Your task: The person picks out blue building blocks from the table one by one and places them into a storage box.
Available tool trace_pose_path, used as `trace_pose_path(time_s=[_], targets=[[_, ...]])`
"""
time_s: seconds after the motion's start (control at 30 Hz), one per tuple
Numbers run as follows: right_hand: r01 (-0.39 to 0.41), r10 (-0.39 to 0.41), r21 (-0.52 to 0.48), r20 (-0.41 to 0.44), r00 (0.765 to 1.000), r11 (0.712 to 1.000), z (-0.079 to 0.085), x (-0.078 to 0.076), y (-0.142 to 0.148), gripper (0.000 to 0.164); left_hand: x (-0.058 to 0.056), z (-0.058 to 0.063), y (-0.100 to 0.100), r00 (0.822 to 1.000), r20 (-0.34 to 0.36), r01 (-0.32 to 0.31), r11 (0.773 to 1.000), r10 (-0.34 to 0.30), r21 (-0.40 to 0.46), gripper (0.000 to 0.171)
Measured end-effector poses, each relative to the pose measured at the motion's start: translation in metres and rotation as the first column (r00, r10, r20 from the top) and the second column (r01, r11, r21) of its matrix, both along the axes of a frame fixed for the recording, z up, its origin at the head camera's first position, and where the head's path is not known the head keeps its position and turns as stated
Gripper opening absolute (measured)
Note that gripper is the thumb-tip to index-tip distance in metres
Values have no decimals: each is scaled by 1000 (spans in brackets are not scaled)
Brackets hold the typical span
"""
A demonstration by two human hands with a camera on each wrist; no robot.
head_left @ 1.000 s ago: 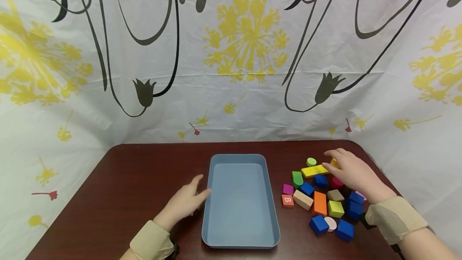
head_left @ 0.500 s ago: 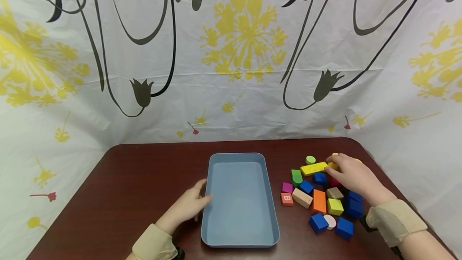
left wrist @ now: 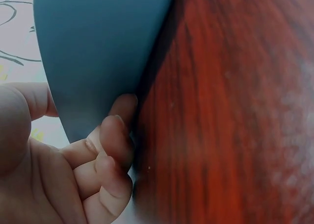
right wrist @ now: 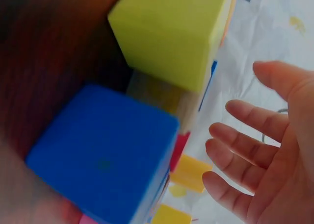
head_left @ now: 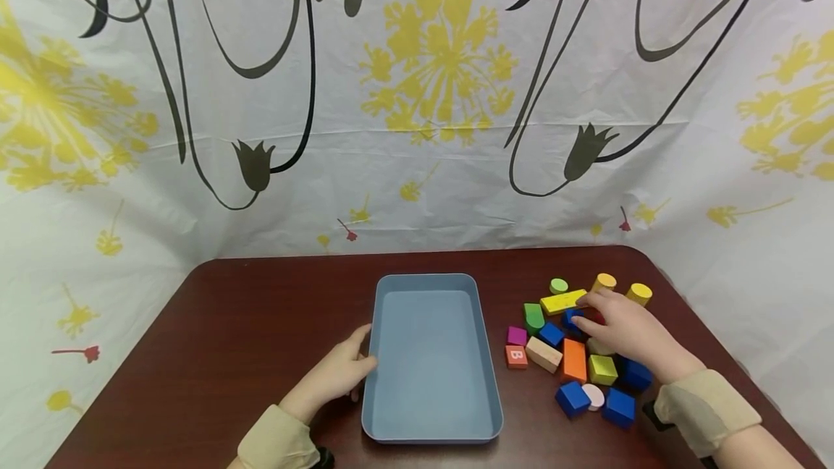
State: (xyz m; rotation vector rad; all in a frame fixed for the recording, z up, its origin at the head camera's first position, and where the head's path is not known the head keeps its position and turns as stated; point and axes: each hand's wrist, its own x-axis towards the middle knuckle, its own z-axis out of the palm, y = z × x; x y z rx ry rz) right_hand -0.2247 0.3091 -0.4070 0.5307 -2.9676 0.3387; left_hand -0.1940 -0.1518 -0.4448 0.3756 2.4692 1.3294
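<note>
A grey-blue tray [head_left: 426,360] lies at the middle of the table. My left hand [head_left: 334,369] holds its left edge; in the left wrist view the thumb goes behind the tray wall [left wrist: 93,47] and the curled fingers touch its outer side. Over the pile of blocks on the right hovers my right hand [head_left: 627,324], fingers spread and holding nothing. Its fingertips are near a yellow bar [head_left: 559,302] and a blue block [head_left: 570,319]. The right wrist view shows a yellow-green block [right wrist: 167,37] and a blue block [right wrist: 105,153] apart from the fingers. The hand partly hides several blocks.
Two yellow cylinders [head_left: 639,294] stand behind the right hand. Other blocks include a green arch-shaped one [head_left: 533,318], an orange one [head_left: 574,360], a wooden one [head_left: 544,355] and a red letter cube [head_left: 516,357]. Patterned cloth [head_left: 449,187] hangs behind the table [head_left: 260,310].
My left hand has come against the tray's edge, its thumb now at the rim. The right hand has shifted nearer and left, uncovering the yellow cylinders.
</note>
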Motion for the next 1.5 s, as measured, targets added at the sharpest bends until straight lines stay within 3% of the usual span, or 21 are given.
trace_pose_path(time_s=[0.33,0.7,0.97,1.5], targets=[[-65,65,-17,-15,998,998,-12,4,-12,51,0,-1,0,1000,0,-4,1000,4,0,62],[-77,80,36,-64,995,996,-23,5,-19,41,-1,-4,0,1000,1,-2,1000,2,13,61],[-62,64,36,-52,997,997,-23,6,-25,38,0,-3,0,1000,1,-7,1000,7,14,61],[-110,115,74,-71,991,991,-25,2,-35,29,1,-4,1,1000,-16,-12,1000,12,16,61]])
